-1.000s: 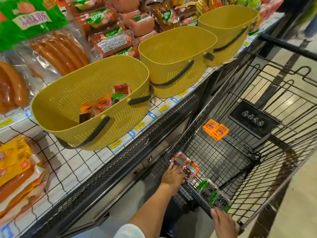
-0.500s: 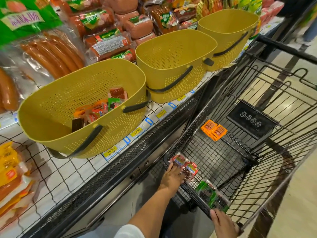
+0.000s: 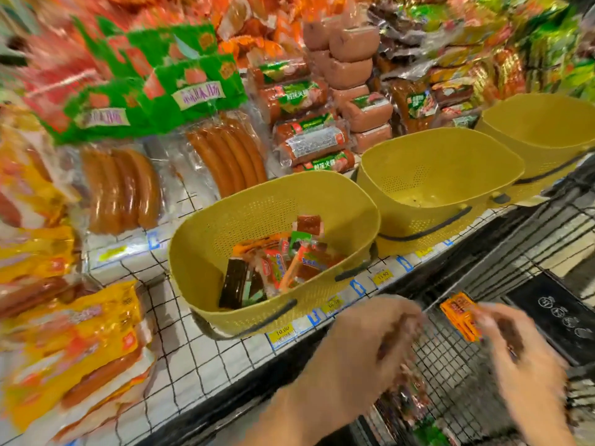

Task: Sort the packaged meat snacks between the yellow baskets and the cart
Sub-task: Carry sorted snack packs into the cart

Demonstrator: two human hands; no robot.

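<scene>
Nearby, sausage packs crowd behind yellow baskets; left hand and right hand grips unreadably blurred.

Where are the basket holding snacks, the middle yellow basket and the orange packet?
Basket holding snacks [image 3: 257, 214]: head view, bare inner wall.
Middle yellow basket [image 3: 434, 169]: head view, inner wall.
Orange packet [image 3: 458, 313]: head view, front face.

Store shelf, white with black wire grid; yellow price tags along edge (mostly blurred); bright even light.

Motion blur. Left hand and right hand above cart, grips unclear. Orange packet beside right hand. Near basket on shelf holds snack packets; mid basket and far basket beyond.
</scene>
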